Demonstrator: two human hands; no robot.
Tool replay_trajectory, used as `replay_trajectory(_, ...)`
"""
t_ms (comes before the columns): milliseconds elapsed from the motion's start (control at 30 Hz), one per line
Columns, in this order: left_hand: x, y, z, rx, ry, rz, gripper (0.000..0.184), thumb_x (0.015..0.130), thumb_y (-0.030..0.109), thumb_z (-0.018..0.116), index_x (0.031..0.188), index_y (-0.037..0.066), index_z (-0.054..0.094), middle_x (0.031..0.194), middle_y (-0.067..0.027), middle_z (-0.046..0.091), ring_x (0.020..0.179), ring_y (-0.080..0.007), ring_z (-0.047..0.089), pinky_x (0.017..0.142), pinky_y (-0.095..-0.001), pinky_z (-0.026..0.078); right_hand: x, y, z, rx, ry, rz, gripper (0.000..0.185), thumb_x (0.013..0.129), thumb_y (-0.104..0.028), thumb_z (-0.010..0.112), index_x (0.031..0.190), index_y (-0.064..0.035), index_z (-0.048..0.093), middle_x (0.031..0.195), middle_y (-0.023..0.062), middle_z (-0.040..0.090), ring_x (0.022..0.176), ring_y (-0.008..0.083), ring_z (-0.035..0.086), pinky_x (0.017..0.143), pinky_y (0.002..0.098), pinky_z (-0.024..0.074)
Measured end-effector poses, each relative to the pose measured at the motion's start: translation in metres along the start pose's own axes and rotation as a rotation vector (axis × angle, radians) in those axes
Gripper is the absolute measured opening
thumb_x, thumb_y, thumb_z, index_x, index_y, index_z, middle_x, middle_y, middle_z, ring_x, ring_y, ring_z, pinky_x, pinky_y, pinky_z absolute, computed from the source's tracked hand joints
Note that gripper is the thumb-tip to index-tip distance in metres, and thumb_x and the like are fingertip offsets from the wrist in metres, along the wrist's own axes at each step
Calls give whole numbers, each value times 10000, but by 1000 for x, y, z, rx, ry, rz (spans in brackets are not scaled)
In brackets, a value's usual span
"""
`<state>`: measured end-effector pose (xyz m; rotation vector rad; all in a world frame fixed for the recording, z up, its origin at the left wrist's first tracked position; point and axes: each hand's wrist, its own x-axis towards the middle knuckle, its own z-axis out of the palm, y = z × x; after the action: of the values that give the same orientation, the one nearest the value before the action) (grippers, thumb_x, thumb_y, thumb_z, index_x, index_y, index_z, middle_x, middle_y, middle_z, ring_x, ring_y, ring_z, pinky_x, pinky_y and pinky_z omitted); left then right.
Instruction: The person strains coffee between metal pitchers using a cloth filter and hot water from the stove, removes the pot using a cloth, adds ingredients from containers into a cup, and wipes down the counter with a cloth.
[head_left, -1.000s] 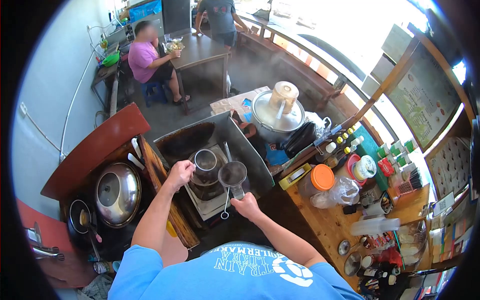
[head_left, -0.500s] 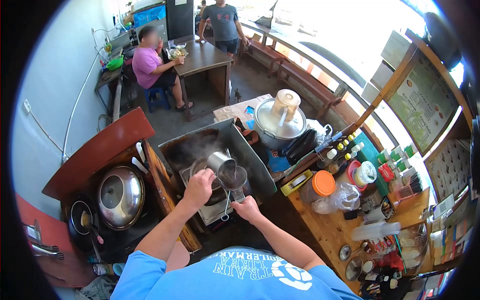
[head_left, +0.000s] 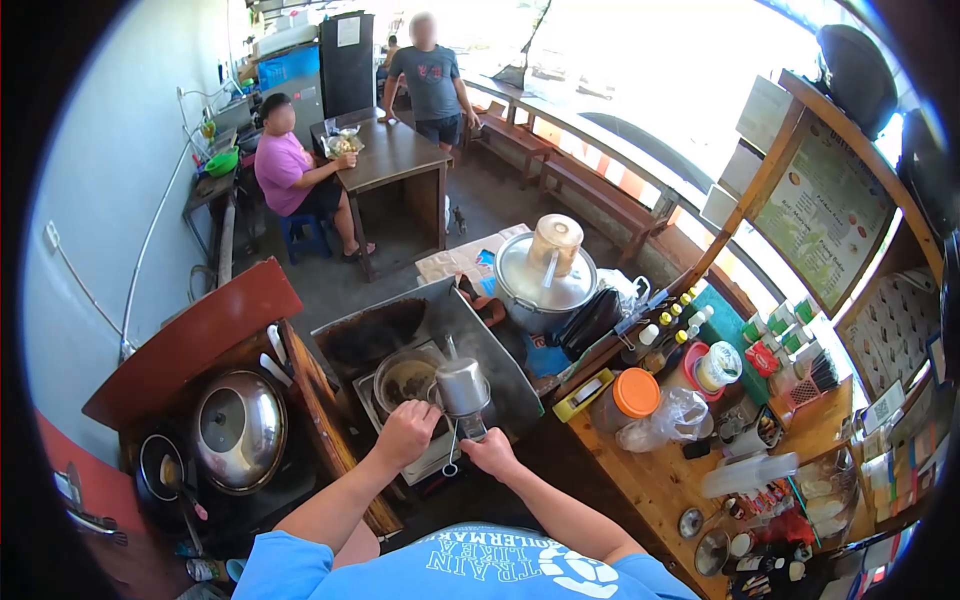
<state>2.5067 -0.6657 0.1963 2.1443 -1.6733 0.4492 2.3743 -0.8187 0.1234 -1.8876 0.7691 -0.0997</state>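
Observation:
My left hand (head_left: 408,432) is closed on the handle of a metal cup (head_left: 460,380). The cup is tipped far over, with its mouth down toward a metal vessel below it. My right hand (head_left: 490,453) grips the handle (head_left: 472,425) of that lower vessel, whose body is mostly hidden by the cup. Between my hands hangs a thin metal rod with a ring end (head_left: 450,468). Left of the cup, a round pan (head_left: 400,382) with dark contents sits on a stove (head_left: 430,450).
Metal splash guards (head_left: 500,400) surround the stove. A lidded wok (head_left: 240,430) is at the left. Behind stands a big lidded pot (head_left: 540,285). Jars and bottles crowd the wooden counter (head_left: 620,470) at right. One person sits at a table (head_left: 400,155); another stands beside it.
The metal cup has tipped further over and moved slightly right over the lower vessel. My left hand has lowered. The view has shifted a little, and the seated person's arm has come down.

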Motion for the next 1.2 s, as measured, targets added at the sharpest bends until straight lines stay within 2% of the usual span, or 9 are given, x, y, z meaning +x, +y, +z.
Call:
replay_trajectory(100, 2, -3, 0, -48, 26, 14, 102, 801, 67, 593, 894, 25, 606, 771, -119, 566, 788, -299, 613, 738, -396, 515, 0, 1, 1, -16, 18, 5, 361, 759, -270, 713, 657, 72, 661, 588, 113, 634, 547, 203, 631, 556, 374, 497)
replay_trajectory(300, 15, -21, -2, -527, 207, -492, 153, 870, 134, 677, 842, -15, 658, 831, -230, 659, 764, -413, 642, 670, -462, 506, 1, 4, 0, 1, 5, -8, 357, 752, -260, 704, 643, 75, 651, 580, 111, 632, 537, 206, 627, 548, 375, 494)
replay_trajectory(433, 8, -58, 28, -251, 4, -630, 219, 885, 223, 648, 845, 12, 693, 803, -218, 681, 775, -411, 670, 707, -489, 531, 3, 10, 1, 41, -5, -11, 343, 752, -250, 694, 634, 68, 641, 576, 112, 631, 531, 202, 625, 539, 375, 488)
replay_trajectory(467, 7, -60, 34, -253, 1, -630, 219, 885, 223, 648, 845, 12, 693, 803, -218, 681, 775, -411, 670, 707, -489, 531, 2, 9, 1, 53, -4, -14, 334, 752, -244, 689, 633, 64, 639, 576, 113, 631, 531, 200, 625, 537, 376, 486)
replay_trajectory(533, 7, -63, 46, 16, -273, -667, 236, 881, 246, 640, 839, 26, 713, 789, -201, 697, 801, -398, 692, 719, -487, 558, 1, 6, -1, 43, -9, -11, 329, 750, -241, 686, 633, 63, 639, 573, 113, 630, 529, 201, 624, 536, 377, 485)
replay_trajectory(667, 9, -67, 78, 120, -450, -634, 190, 845, 153, 588, 844, 45, 744, 874, -195, 721, 836, -365, 718, 741, -465, 581, 2, 10, 2, 27, -11, -23, 335, 745, -244, 679, 627, 66, 632, 558, 121, 619, 520, 209, 621, 536, 379, 486)
replay_trajectory(1100, 25, -80, 123, 119, -499, -703, 262, 866, 139, 512, 904, 48, 755, 943, -195, 724, 916, -364, 712, 798, -459, 576, -4, 6, -4, 20, 12, -31, 360, 742, -257, 684, 611, 70, 612, 538, 128, 599, 503, 223, 611, 535, 393, 486)
replay_trajectory(1167, 25, -81, 125, 51, -419, -687, 272, 866, 141, 498, 905, 41, 748, 952, -211, 715, 909, -387, 702, 808, -467, 570, -7, 1, -8, 25, -33, 20, 402, 731, -281, 698, 682, 106, 605, 612, 283, 593, 646, 376, 689, 618, 467, 511)
replay_trajectory(1200, 24, -81, 126, 50, -422, -689, 272, 866, 141, 498, 905, 41, 748, 952, -211, 715, 909, -387, 702, 808, -467, 570, -7, 3, -8, 25, -36, 22, 402, 731, -281, 698, 682, 106, 605, 612, 283, 593, 646, 376, 689, 618, 467, 511)
